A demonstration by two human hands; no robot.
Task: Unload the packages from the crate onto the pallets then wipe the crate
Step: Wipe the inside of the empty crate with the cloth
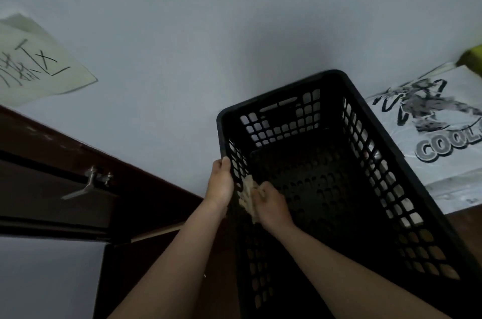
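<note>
Head view, dim light.

- Far left: a paper sheet (39, 63) with black handwritten strokes is on the pale wall. Below it is a dark brown door with a metal handle (88, 185).
- Your left hand (220, 183) is on the left wall of the crate (326, 167), toward its far-left corner. The fingers are curled over the rim and hold it.
- Just right of that hand, inside the crate, a pale cloth (247, 198) is pressed against the inner face of the same wall.
- Your right hand (271, 208) is closed round the cloth, back of the hand up.
- The crate is black, with lattice walls, a perforated floor and a handle slot in the far wall. Its near end runs off the bottom edge. What it stands on is hidden.
- Right of the crate, just beside its right wall, is a white bag (443, 162) printed "COOL". I cannot tell whether it touches the wall.
- Top right edge: a yellow-green object (472, 56), too blurred to identify.
</note>
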